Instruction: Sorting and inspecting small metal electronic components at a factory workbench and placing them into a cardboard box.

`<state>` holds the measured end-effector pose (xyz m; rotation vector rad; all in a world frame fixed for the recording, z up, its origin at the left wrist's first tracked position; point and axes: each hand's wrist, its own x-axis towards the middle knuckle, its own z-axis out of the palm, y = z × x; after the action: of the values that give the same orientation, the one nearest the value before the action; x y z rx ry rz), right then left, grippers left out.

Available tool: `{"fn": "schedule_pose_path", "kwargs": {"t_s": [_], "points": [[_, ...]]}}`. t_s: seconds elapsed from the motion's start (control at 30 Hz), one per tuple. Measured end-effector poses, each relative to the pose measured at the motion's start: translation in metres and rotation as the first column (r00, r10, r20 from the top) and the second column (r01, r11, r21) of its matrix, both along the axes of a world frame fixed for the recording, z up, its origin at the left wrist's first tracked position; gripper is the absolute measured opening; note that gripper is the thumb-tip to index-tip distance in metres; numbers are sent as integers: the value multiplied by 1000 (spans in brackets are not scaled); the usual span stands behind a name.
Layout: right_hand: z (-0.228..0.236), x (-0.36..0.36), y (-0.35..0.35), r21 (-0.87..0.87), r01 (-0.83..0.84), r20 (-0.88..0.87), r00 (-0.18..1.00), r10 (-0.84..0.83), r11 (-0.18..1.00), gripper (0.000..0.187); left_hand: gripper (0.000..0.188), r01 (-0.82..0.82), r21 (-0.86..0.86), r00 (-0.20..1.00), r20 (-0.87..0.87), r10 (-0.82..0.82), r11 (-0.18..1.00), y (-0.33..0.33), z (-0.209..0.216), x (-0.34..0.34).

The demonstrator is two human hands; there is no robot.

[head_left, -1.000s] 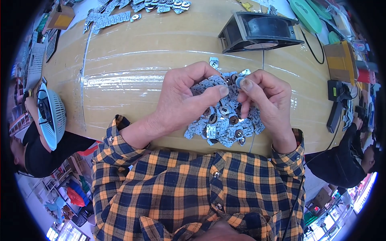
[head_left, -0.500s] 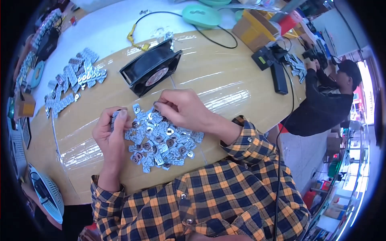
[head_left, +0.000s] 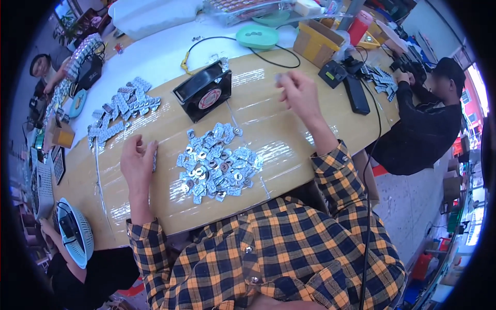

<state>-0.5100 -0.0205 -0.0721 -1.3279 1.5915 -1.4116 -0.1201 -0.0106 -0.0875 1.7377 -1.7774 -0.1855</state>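
A loose pile of small flat silvery metal pieces (head_left: 219, 168), several with round discs in them, lies on the brown table in front of me. Left of that pile, my left hand (head_left: 136, 163) is closed around a short stack of the same metal pieces (head_left: 154, 161); most of it is hidden by the fingers and thumb. My right hand (head_left: 301, 98) is raised over the table to the right of a black square fan (head_left: 206, 93), its fingers pinched together. Its fingertips are blurred, so what they hold, if anything, cannot be made out.
Rows of stacked metal pieces (head_left: 124, 109) lie at the left. A green dish (head_left: 257, 37), a cardboard box (head_left: 316, 44) and a black device (head_left: 356, 95) stand farther back. A blue basket (head_left: 75, 232) sits at the near left. Co-workers sit at both sides.
My right hand has left the pile and moved up and to the right, past the fan. My left hand stays beside the pile with its stack. The view has shifted, showing more of the far side.
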Motion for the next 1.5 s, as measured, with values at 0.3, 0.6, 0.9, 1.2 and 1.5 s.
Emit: {"fn": "schedule_pose_path", "kwargs": {"t_s": [0.3, 0.6, 0.9, 1.2, 1.5], "points": [[18, -116, -3, -512, 229, -490, 714, -500, 828, 14, 20, 184, -407, 977, -25, -213, 894, 5, 87, -37], [10, -158, -47, -469, 95, -650, 636, -416, 878, 14, 15, 825, -215, 562, 212, -799, 523, -74, 150, -188], [19, -154, -61, -480, -62, -749, 548, -372, 875, 12, 24, 921, -386, 286, 591, -754, 48, -215, 123, -359], [22, -149, -61, -486, -102, -701, 638, -318, 868, 11, 37, 893, -441, 334, 515, -790, 91, -301, 111, -385], [33, -81, 9, -497, -206, -762, 569, -310, 843, 11, 18, 919, 62, 372, -468, -801, 390, -367, 111, -282]]}}
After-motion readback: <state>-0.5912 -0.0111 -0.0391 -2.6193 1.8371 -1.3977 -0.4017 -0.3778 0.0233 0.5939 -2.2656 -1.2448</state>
